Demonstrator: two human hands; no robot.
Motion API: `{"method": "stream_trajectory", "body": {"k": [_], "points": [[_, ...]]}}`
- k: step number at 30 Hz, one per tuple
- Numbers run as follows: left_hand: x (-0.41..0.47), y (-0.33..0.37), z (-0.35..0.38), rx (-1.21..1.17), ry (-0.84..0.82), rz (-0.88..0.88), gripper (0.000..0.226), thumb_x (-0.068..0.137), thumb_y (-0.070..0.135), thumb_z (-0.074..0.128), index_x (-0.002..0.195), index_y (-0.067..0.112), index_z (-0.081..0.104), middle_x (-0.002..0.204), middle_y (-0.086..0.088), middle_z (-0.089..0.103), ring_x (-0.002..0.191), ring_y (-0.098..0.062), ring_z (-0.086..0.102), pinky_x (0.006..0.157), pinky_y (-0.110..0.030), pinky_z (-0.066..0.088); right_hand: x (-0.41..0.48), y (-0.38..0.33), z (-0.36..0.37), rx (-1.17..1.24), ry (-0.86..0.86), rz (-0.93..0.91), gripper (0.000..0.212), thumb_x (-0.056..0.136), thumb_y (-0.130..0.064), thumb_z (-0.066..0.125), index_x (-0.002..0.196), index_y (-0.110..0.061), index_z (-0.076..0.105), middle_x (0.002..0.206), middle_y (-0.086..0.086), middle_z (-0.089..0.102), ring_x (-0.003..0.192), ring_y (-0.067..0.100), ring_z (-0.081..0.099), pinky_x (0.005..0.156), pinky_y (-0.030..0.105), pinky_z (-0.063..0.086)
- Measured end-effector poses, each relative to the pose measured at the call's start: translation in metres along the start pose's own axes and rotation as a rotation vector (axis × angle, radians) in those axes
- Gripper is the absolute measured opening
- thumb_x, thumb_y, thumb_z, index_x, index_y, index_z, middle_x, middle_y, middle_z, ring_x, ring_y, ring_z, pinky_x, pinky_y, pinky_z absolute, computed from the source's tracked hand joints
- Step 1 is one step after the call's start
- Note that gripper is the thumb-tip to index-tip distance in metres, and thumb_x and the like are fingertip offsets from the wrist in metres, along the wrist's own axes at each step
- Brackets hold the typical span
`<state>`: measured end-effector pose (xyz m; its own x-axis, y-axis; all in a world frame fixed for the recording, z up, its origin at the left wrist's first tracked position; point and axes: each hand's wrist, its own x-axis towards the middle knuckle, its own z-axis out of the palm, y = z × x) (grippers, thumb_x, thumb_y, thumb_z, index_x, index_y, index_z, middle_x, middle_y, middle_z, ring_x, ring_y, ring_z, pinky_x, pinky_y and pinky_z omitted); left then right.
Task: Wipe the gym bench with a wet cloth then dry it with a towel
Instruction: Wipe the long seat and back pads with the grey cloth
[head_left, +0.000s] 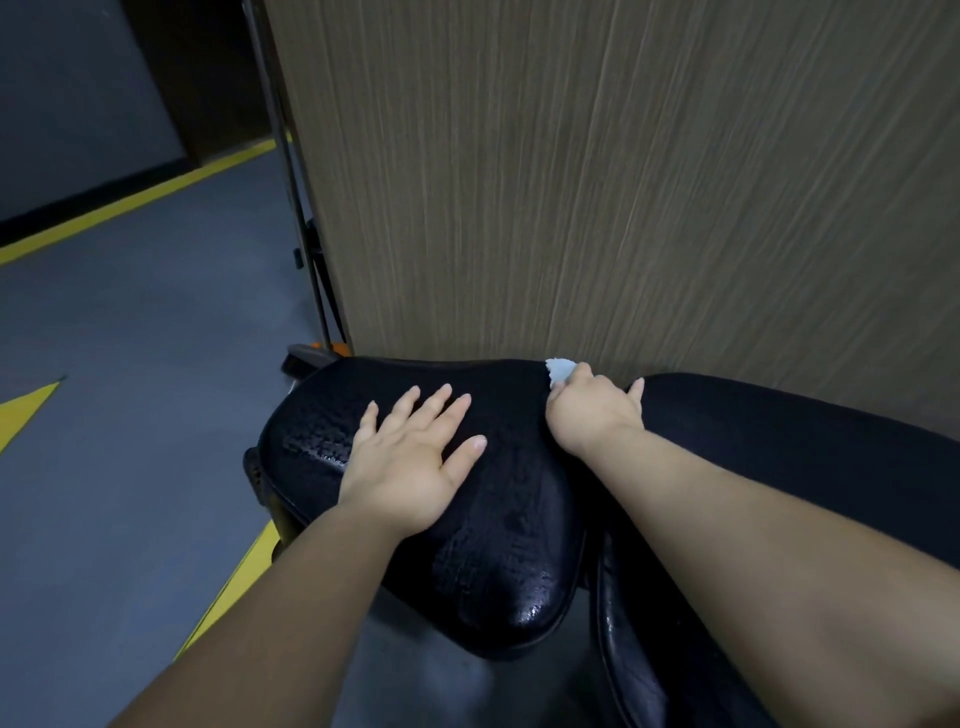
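Left hand (415, 462) lies flat on the seat pad (311, 431) of the bench (519, 561), fingers straight and spread toward 1 o'clock. It holds nothing and appears to steady the pad. Right hand (592, 410), at 2 o'clock of the left, is curled round a pale cloth (561, 370); only a crumpled corner shows, at 11 o'clock of the fist. Fist and cloth sit at the pad's far edge, where it meets the back pad (779, 431), just beside the wood-grain panel (571, 182) at 12 o'clock. Black upholstery glistens with beads of moisture, so the wet wipe is judged under way; no towel is in view. Handling: the cloth is light, limp and probably damp, best kept bunched in the palm. The padding looks soft but slick when wet, and the bench heavy, needing no lifting. Grey floor (130, 389) lies at 9 o'clock.
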<state>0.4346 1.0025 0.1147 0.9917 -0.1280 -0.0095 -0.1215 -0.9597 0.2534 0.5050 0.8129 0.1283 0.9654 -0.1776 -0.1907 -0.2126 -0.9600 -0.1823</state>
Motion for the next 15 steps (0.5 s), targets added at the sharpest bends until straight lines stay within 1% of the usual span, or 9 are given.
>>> {"method": "stream_trajectory", "body": {"k": [2, 5, 7, 9, 12, 13, 15], "points": [[-0.001, -0.001, 0.001, 0.001, 0.005, 0.004, 0.063, 0.094, 0.065, 0.013, 0.152, 0.044, 0.010, 0.160, 0.021, 0.002, 0.148, -0.007, -0.007, 0.118, -0.041, -0.011, -0.002, 0.002, 0.004, -0.015, 0.006, -0.034, 0.050, 0.100, -0.031, 0.020, 0.140, -0.002, 0.029, 0.126, 0.013, 0.052, 0.117, 0.029, 0.051, 0.118, 0.051, -0.001], [-0.001, -0.003, 0.001, -0.001, 0.020, 0.009, 0.072, 0.086, 0.072, 0.002, 0.152, 0.044, 0.010, 0.160, 0.022, 0.002, 0.148, -0.006, -0.008, 0.118, -0.040, -0.011, -0.016, 0.006, 0.012, -0.032, 0.018, -0.085, 0.053, 0.101, -0.031, 0.019, 0.146, -0.002, 0.021, 0.143, 0.016, 0.037, 0.137, 0.031, 0.032, 0.118, 0.049, 0.003], [-0.001, -0.003, 0.002, -0.010, 0.040, 0.021, 0.082, 0.078, 0.074, -0.008, 0.152, 0.044, 0.011, 0.160, 0.022, 0.003, 0.148, -0.006, -0.007, 0.117, -0.040, -0.012, -0.024, 0.009, 0.016, -0.052, 0.030, -0.116, 0.054, 0.101, -0.032, 0.019, 0.147, -0.003, 0.020, 0.148, 0.017, 0.030, 0.140, 0.030, 0.027, 0.119, 0.047, 0.006], [-0.001, -0.004, 0.002, -0.022, 0.051, 0.022, 0.085, 0.076, 0.073, -0.011, 0.152, 0.044, 0.011, 0.159, 0.023, 0.003, 0.148, -0.005, -0.007, 0.117, -0.039, -0.012, -0.024, 0.008, 0.016, -0.048, 0.040, -0.124, 0.054, 0.101, -0.032, 0.020, 0.147, -0.003, 0.021, 0.147, 0.018, 0.032, 0.138, 0.030, 0.028, 0.119, 0.046, 0.007], [0.000, -0.004, 0.002, -0.024, 0.055, 0.030, 0.085, 0.075, 0.073, -0.012, 0.152, 0.045, 0.011, 0.159, 0.025, 0.002, 0.147, -0.003, -0.009, 0.117, -0.037, -0.013, -0.011, 0.004, 0.012, -0.011, 0.046, -0.114, 0.053, 0.100, -0.029, 0.025, 0.145, -0.002, 0.024, 0.141, 0.017, 0.039, 0.133, 0.031, 0.035, 0.118, 0.045, 0.010], [0.000, -0.005, 0.003, -0.028, 0.052, 0.036, 0.085, 0.074, 0.073, -0.012, 0.152, 0.045, 0.010, 0.159, 0.026, 0.002, 0.147, -0.003, -0.009, 0.117, -0.037, -0.013, -0.006, 0.003, 0.010, 0.006, 0.051, -0.120, 0.053, 0.099, -0.028, 0.025, 0.145, -0.002, 0.025, 0.138, 0.016, 0.041, 0.130, 0.031, 0.038, 0.116, 0.044, 0.014], [0.001, -0.006, 0.003, -0.035, 0.036, 0.051, 0.086, 0.073, 0.073, -0.013, 0.152, 0.045, 0.008, 0.159, 0.026, 0.000, 0.147, -0.002, -0.010, 0.117, -0.037, -0.013, 0.006, 0.002, 0.007, 0.059, 0.057, -0.142, 0.047, 0.098, -0.025, 0.026, 0.139, -0.005, 0.034, 0.130, 0.014, 0.047, 0.122, 0.031, 0.044, 0.109, 0.041, 0.028]]}}
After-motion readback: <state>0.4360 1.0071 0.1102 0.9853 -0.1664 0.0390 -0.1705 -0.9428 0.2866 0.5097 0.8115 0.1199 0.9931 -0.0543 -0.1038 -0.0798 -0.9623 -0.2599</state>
